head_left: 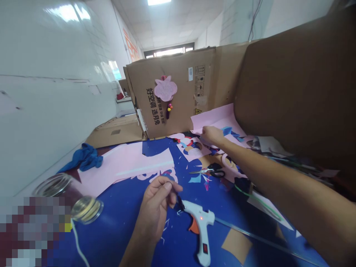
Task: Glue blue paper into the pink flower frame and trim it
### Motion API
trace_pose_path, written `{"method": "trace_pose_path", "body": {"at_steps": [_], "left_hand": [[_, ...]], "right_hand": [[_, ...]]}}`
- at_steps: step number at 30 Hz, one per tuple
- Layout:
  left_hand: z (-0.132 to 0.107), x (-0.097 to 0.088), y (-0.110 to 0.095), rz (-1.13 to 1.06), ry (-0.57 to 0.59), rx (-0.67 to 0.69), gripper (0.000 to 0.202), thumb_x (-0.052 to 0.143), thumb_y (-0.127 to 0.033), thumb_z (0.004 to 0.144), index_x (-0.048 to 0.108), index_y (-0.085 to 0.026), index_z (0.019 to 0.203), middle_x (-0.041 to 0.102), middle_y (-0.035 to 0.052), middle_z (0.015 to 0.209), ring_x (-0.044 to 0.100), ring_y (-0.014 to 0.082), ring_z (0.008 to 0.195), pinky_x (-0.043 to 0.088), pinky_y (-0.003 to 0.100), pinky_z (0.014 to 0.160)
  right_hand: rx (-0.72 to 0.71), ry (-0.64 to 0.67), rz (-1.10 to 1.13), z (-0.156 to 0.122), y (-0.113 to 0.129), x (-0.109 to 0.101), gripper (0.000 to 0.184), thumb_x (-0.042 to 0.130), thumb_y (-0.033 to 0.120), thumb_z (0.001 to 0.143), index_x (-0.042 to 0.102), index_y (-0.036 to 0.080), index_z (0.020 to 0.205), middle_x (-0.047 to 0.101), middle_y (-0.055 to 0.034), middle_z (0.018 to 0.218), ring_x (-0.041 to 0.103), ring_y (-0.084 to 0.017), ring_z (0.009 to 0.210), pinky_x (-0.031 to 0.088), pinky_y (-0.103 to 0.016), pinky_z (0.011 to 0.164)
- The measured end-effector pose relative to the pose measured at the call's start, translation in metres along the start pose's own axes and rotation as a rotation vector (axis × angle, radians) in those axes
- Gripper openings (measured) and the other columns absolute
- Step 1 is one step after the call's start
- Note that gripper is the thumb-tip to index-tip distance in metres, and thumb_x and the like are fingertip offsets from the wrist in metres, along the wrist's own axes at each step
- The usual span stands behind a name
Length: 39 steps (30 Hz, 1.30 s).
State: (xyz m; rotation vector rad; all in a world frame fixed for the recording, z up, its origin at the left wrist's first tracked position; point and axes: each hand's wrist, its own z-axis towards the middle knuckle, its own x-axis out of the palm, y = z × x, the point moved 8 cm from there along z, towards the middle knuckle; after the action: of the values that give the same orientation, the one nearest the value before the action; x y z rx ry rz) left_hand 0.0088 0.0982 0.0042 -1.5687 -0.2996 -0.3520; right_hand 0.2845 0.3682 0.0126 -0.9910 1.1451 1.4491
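Observation:
My left hand (pixel 158 202) is held above the blue table, its thumb and fingers pinched together; what they hold, if anything, is too small to make out. Just right of its fingertips stands a white hot glue gun (pixel 201 222) with an orange trigger, a lit red light and a long clear glue stick (pixel 258 237) in its back. My right hand (pixel 211 135) reaches far across into a heap of scraps, its fingers curled closed beside a pink sheet (pixel 217 118). Whatever they grip is hidden. Black-handled scissors (pixel 217 172) lie between the hands, blades partly apart.
Cardboard walls (pixel 180 92) stand behind and at the right; a pink cloud-shaped ornament (pixel 165 89) hangs there. Pink sheets (pixel 125 163), a blue cloth (pixel 85 157), a clear jar (pixel 57 187) and a tape roll (pixel 86 209) are at left. A cardboard square (pixel 236 245) lies near the glue gun.

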Motion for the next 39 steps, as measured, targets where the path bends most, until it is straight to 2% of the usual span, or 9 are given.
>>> {"method": "trace_pose_path", "body": {"at_steps": [3,6,11,16,21,27,32,35,39], "left_hand": [[0.0,0.0,0.003,-0.007,0.005,-0.016,0.023,0.083,-0.035,0.078,0.067,-0.017,0.077,0.075,0.0059,0.079,0.052,0.0095,0.056,0.038,0.022,0.053],[0.0,0.0,0.005,-0.011,0.006,-0.018,0.022,0.082,-0.034,0.079,0.068,-0.017,0.078,0.075,0.0059,0.079,0.053,0.0095,0.056,0.039,0.022,0.053],[-0.001,0.001,0.006,-0.017,0.021,-0.012,0.02,0.08,-0.033,0.08,0.068,-0.017,0.077,0.076,0.0062,0.079,0.053,0.0092,0.056,0.038,0.022,0.053],[-0.001,0.0,0.006,-0.024,0.01,-0.011,0.02,0.079,-0.031,0.08,0.066,-0.017,0.078,0.076,0.0064,0.079,0.053,0.0095,0.056,0.037,0.022,0.053],[0.0,0.002,0.007,-0.029,0.023,-0.018,0.02,0.079,-0.032,0.08,0.066,-0.017,0.078,0.076,0.0064,0.079,0.053,0.0093,0.056,0.037,0.022,0.054],[-0.001,0.002,0.005,-0.035,0.025,-0.012,0.02,0.08,-0.032,0.08,0.066,-0.017,0.079,0.076,0.0059,0.079,0.053,0.0093,0.056,0.038,0.022,0.054],[-0.001,0.001,0.003,-0.025,0.025,0.005,0.023,0.082,-0.033,0.078,0.067,-0.017,0.079,0.077,0.0067,0.081,0.054,0.0096,0.056,0.039,0.022,0.054],[0.0,0.0,0.003,-0.027,0.023,0.012,0.023,0.082,-0.034,0.077,0.066,-0.017,0.08,0.078,0.0071,0.081,0.054,0.01,0.056,0.038,0.022,0.053],[0.001,-0.001,0.002,-0.033,0.014,0.014,0.024,0.083,-0.033,0.076,0.066,-0.017,0.079,0.078,0.0077,0.08,0.054,0.01,0.056,0.038,0.022,0.053]], "right_hand": [[-0.167,0.104,0.064,0.004,0.03,0.014,0.032,0.065,0.036,0.104,0.066,0.019,0.131,0.067,-0.011,0.133,0.069,-0.026,0.111,0.059,-0.046,0.094],[-0.249,0.211,0.084,0.004,0.046,0.031,0.033,0.067,0.035,0.103,0.065,0.02,0.132,0.065,-0.0107,0.136,0.068,-0.026,0.112,0.06,-0.046,0.094],[-0.211,0.335,0.098,0.008,0.039,0.051,0.033,0.067,0.035,0.103,0.066,0.02,0.132,0.065,-0.0103,0.136,0.069,-0.026,0.112,0.06,-0.045,0.093],[-0.139,0.324,0.184,0.014,0.029,0.053,0.035,0.067,0.036,0.103,0.065,0.019,0.133,0.065,-0.0107,0.135,0.068,-0.026,0.112,0.06,-0.047,0.094],[-0.107,0.288,0.428,0.005,0.025,0.038,0.034,0.068,0.038,0.102,0.066,0.017,0.13,0.067,-0.0089,0.131,0.069,-0.028,0.11,0.06,-0.046,0.092],[-0.034,0.265,0.773,-0.018,0.012,0.014,0.025,0.063,0.036,0.104,0.073,0.013,0.101,0.073,-0.0062,0.094,0.067,-0.016,0.079,0.054,-0.024,0.065],[0.069,0.252,0.962,-0.026,0.009,0.006,0.026,0.067,0.036,0.103,0.068,0.015,0.118,0.072,-0.0065,0.109,0.071,-0.018,0.085,0.062,-0.034,0.074],[0.096,0.151,1.07,-0.022,0.011,-0.008,0.021,0.066,0.033,0.104,0.068,0.014,0.112,0.073,-0.0056,0.101,0.071,-0.016,0.079,0.061,-0.03,0.07],[0.101,-0.102,1.189,-0.009,0.014,-0.044,0.015,0.064,0.03,0.102,0.061,0.019,0.093,0.073,-0.002,0.079,0.067,-0.011,0.062,0.053,-0.019,0.056]]}}
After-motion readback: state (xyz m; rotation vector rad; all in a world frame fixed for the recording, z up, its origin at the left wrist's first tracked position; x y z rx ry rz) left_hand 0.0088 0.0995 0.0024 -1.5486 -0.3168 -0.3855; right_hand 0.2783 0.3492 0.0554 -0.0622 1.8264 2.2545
